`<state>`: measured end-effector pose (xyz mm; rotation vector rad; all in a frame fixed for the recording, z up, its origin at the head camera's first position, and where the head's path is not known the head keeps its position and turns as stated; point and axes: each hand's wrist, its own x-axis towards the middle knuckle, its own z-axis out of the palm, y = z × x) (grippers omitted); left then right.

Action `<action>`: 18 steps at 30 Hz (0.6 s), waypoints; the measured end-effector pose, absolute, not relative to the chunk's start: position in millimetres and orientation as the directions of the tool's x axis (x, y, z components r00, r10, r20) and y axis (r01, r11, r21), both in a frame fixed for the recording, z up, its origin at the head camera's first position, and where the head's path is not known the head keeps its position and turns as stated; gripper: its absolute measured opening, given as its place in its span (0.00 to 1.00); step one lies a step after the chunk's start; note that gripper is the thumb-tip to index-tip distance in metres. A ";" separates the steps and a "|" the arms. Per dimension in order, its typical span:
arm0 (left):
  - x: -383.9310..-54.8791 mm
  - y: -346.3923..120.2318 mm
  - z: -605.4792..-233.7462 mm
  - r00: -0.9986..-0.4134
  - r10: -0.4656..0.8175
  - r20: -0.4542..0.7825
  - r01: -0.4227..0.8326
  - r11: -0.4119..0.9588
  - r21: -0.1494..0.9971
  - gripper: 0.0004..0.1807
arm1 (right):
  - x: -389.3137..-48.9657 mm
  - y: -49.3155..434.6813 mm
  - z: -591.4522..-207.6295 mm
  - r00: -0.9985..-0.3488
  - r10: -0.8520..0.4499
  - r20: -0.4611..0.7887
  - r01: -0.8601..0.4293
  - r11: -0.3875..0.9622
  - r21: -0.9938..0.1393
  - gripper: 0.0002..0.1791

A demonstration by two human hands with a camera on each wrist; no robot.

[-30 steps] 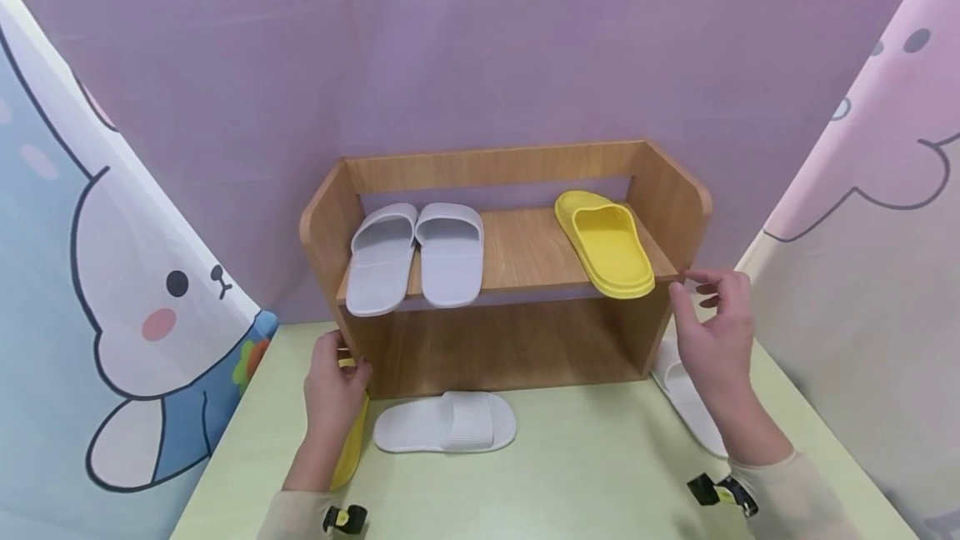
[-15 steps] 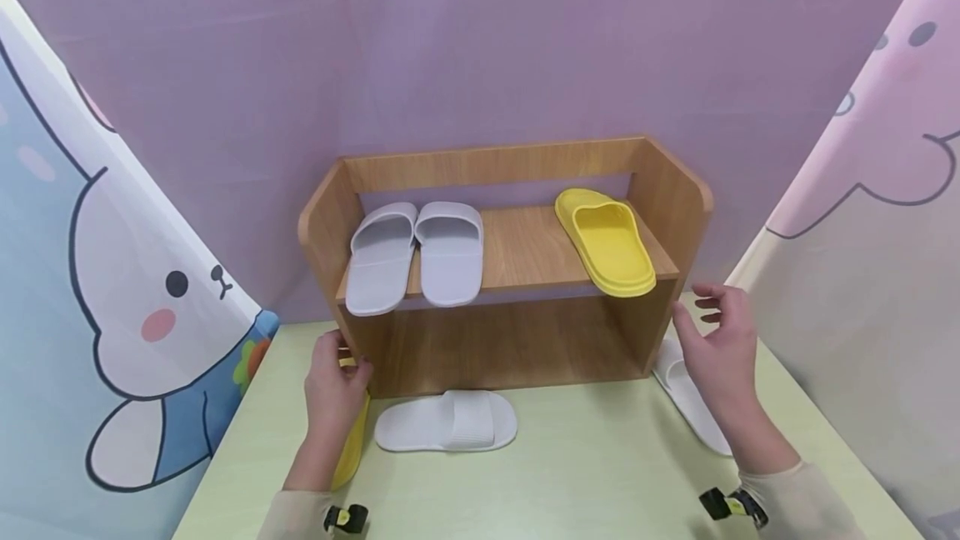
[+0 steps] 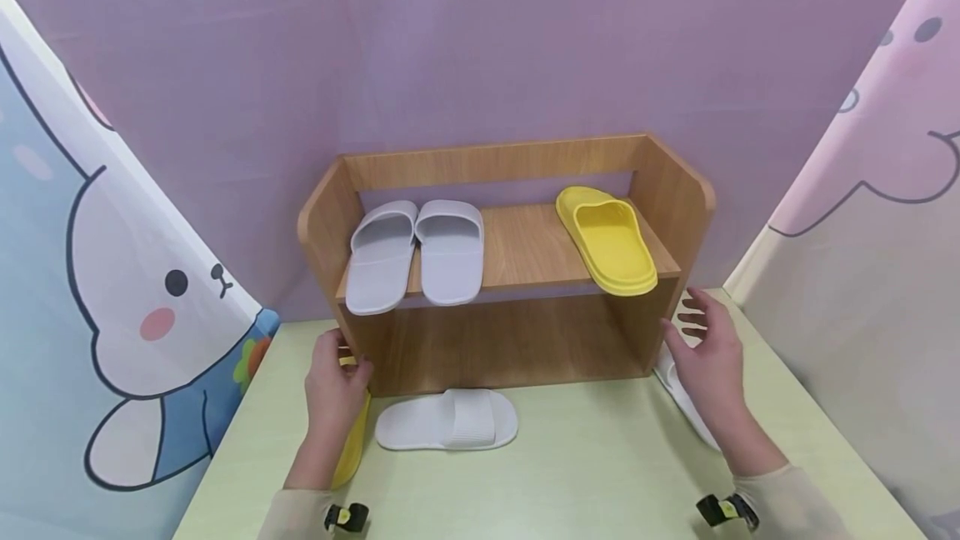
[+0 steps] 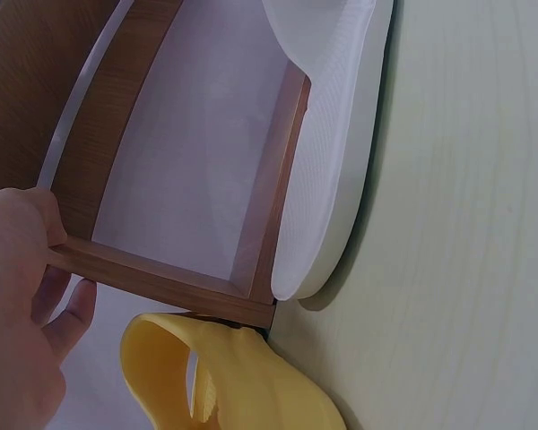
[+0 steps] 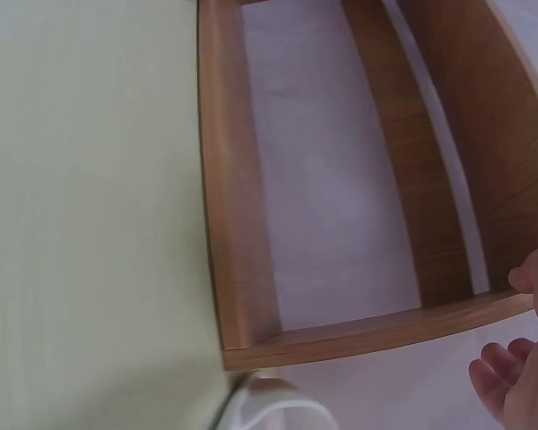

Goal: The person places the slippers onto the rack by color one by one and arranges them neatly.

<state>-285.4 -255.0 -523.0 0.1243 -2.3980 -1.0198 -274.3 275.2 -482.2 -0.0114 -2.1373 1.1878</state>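
Observation:
A small wooden shoe rack stands against the purple backdrop. My left hand grips its left side panel, thumb on one face and fingers on the other, as the left wrist view shows. At the right panel, my right hand has its thumb by the front edge and its loosely bent fingers apart on the outer side. On the upper shelf sit two grey slippers side by side and a yellow slipper. A white slipper lies sideways before the rack. The lower level shows bare wood.
Another yellow slipper lies outside the left panel, partly behind my left hand. Outside the right panel, a second white slipper is partly covered by my right hand. The pale green table extends in front; printed cloths flank it.
My right hand has come away from the right panel's edge, dropped slightly, then moved back left beside the panel. The left hand keeps its grip; the rack and slippers look almost unchanged.

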 end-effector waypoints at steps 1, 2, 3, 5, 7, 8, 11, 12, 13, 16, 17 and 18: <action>-285.5 -255.0 -523.1 -0.856 -0.279 0.435 0.119 0.713 0.691 0.29 | -275.4 275.4 -484.2 -0.772 0.314 0.552 -0.302 0.584 -0.754 0.36; -285.6 -255.1 -523.2 -0.855 -0.276 0.439 0.123 0.714 0.689 0.29 | -276.4 275.6 -486.1 -0.776 0.308 0.550 -0.302 0.583 -0.754 0.36; -286.0 -255.3 -523.7 -0.854 -0.274 0.442 0.126 0.715 0.687 0.29 | -277.4 275.7 -487.9 -0.779 0.301 0.550 -0.306 0.582 -0.753 0.36; -286.3 -255.8 -524.0 -0.853 -0.268 0.448 0.133 0.718 0.684 0.29 | -279.2 276.0 -490.8 -0.783 0.290 0.551 -0.315 0.578 -0.752 0.35; -286.4 -256.1 -524.3 -0.852 -0.266 0.450 0.137 0.717 0.684 0.29 | -280.6 275.9 -493.1 -0.785 0.287 0.549 -0.320 0.572 -0.755 0.34; -286.4 -256.1 -524.4 -0.853 -0.265 0.450 0.139 0.715 0.685 0.29 | -281.5 276.1 -494.3 -0.785 0.286 0.549 -0.322 0.569 -0.757 0.33; -286.0 -256.1 -524.4 -0.854 -0.266 0.448 0.138 0.713 0.687 0.29 | -284.2 276.9 -498.0 -0.783 0.287 0.553 -0.330 0.561 -0.759 0.31; -285.9 -256.2 -524.4 -0.854 -0.265 0.448 0.139 0.712 0.688 0.29 | -285.2 277.1 -499.1 -0.779 0.287 0.557 -0.335 0.561 -0.757 0.29; -285.8 -256.3 -524.1 -0.854 -0.265 0.447 0.140 0.711 0.689 0.29 | -286.1 277.4 -500.3 -0.776 0.288 0.561 -0.341 0.557 -0.757 0.28; -285.4 -256.3 -523.5 -0.856 -0.268 0.442 0.135 0.709 0.692 0.29 | -288.5 277.8 -503.5 -0.764 0.295 0.574 -0.362 0.540 -0.760 0.23; -285.2 -256.1 -523.1 -0.857 -0.272 0.438 0.130 0.709 0.694 0.29 | -289.3 277.7 -504.4 -0.760 0.298 0.577 -0.366 0.536 -0.761 0.22; -285.1 -256.0 -522.9 -0.858 -0.273 0.435 0.127 0.707 0.696 0.29 | -290.3 277.7 -505.4 -0.758 0.301 0.579 -0.373 0.529 -0.763 0.21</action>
